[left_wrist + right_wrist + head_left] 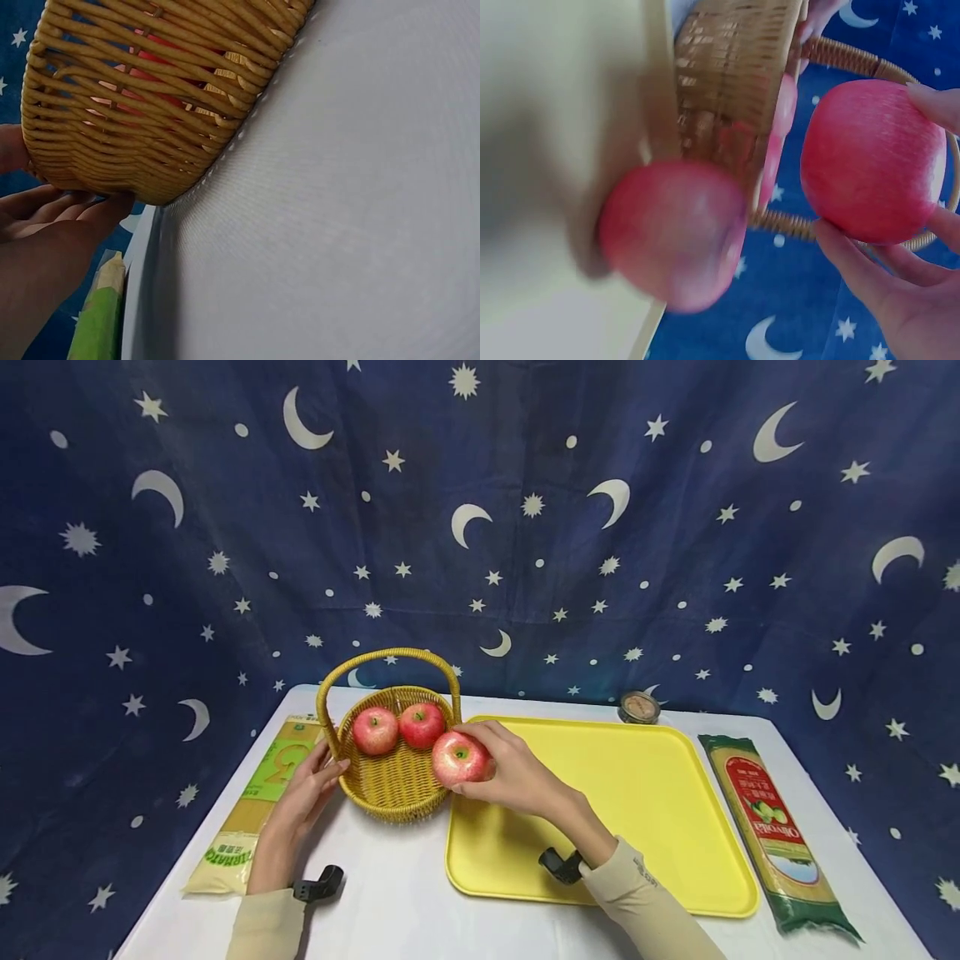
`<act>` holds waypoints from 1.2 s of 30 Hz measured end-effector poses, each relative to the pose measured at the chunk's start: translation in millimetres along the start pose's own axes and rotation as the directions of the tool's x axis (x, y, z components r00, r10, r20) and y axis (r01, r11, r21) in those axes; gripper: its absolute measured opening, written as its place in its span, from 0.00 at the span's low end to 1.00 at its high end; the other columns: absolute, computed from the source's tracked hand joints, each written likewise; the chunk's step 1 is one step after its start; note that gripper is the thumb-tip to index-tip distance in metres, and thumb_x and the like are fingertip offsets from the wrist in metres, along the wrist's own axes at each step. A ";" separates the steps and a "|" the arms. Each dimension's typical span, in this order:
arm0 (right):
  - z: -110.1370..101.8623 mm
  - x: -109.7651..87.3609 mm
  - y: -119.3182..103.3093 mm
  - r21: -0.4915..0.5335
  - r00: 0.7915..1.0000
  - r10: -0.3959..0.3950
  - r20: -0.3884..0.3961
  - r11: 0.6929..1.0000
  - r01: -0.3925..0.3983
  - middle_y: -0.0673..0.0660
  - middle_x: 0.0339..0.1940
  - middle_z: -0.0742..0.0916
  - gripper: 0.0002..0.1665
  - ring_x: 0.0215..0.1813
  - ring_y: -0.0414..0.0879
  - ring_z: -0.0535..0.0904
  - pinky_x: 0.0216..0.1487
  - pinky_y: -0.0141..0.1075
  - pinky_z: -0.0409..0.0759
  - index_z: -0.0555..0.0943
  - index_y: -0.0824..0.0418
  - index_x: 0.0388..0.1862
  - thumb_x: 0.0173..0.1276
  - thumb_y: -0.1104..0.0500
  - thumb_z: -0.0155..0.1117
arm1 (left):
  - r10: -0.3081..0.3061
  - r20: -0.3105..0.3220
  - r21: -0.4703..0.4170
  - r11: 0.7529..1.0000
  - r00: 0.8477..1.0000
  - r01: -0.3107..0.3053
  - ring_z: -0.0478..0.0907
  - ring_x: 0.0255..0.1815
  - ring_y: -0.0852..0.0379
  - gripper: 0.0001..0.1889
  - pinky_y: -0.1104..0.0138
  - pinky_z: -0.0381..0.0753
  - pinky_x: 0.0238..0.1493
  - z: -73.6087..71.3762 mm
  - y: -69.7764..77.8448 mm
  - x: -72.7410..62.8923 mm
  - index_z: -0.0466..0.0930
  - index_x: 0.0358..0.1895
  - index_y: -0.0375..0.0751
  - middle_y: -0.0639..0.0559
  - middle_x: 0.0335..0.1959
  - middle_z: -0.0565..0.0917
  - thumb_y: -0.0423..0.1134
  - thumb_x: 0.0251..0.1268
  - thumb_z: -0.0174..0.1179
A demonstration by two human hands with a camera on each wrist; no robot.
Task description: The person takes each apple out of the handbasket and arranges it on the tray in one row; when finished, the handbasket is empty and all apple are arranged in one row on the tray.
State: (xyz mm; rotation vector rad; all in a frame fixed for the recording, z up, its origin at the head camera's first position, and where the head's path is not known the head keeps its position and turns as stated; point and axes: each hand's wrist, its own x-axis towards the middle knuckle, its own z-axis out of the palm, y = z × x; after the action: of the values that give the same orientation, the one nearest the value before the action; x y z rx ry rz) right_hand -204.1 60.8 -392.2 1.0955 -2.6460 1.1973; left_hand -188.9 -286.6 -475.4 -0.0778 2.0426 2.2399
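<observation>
A yellow wicker basket (393,785) with a tall handle holds two red apples (376,731) toward its back. My left hand (303,797) grips the basket's left side; in the left wrist view its fingers (105,214) lie along the outer weave. Over the basket's right rim, my right hand (513,772) holds another red apple (460,758) between thumb and fingers. In the right wrist view, a further, blurred apple (673,236) shows beside the basket's outer wall, over the tray; in the head view it is hidden behind my right hand and the held apple.
A yellow tray (637,827) lies right of the basket, with a small round container (639,707) at its back edge. Packs of noodles flank them: a green-and-clear one (258,802) at left, a red-and-green one (772,827) at right. A starry cloth (525,568) hangs behind the white table.
</observation>
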 end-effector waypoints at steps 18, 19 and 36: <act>-54.3 -53.0 53.3 -0.036 0.991 0.084 -0.104 0.996 -0.088 0.53 0.64 0.83 0.44 0.61 0.48 0.81 0.57 0.45 0.87 0.77 0.54 0.69 0.54 0.51 0.85 | -0.006 -0.015 -0.018 1.000 1.000 0.005 0.47 0.83 0.44 0.40 0.79 0.69 0.68 2.4 2.4 -0.2 0.35 0.84 0.38 0.42 0.86 0.40 0.29 0.78 0.48; -55.5 -54.9 56.5 -0.039 0.990 0.095 -0.106 0.994 -0.099 0.53 0.63 0.83 0.44 0.60 0.49 0.81 0.57 0.45 0.87 0.77 0.54 0.69 0.54 0.51 0.84 | -0.008 -0.018 -0.024 1.000 1.000 0.008 0.48 0.83 0.45 0.40 0.80 0.70 0.66 2.7 2.6 0.3 0.35 0.84 0.38 0.43 0.86 0.41 0.29 0.78 0.48; -46.8 -64.3 97.8 -0.077 0.973 0.225 -0.060 0.970 -0.229 0.57 0.62 0.83 0.44 0.60 0.52 0.80 0.59 0.49 0.86 0.77 0.59 0.68 0.53 0.51 0.84 | 0.025 0.006 -0.014 1.000 1.000 -0.025 0.62 0.73 0.59 0.41 0.79 0.74 0.63 -1.1 1.3 2.7 0.34 0.84 0.36 0.37 0.85 0.43 0.30 0.78 0.49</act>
State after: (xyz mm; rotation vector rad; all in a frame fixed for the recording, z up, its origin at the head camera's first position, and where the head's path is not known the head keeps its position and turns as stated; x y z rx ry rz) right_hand -227.3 174.3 -441.9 0.7554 -2.8132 1.1182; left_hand -191.7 -287.7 -474.5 -0.0476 2.0362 2.2665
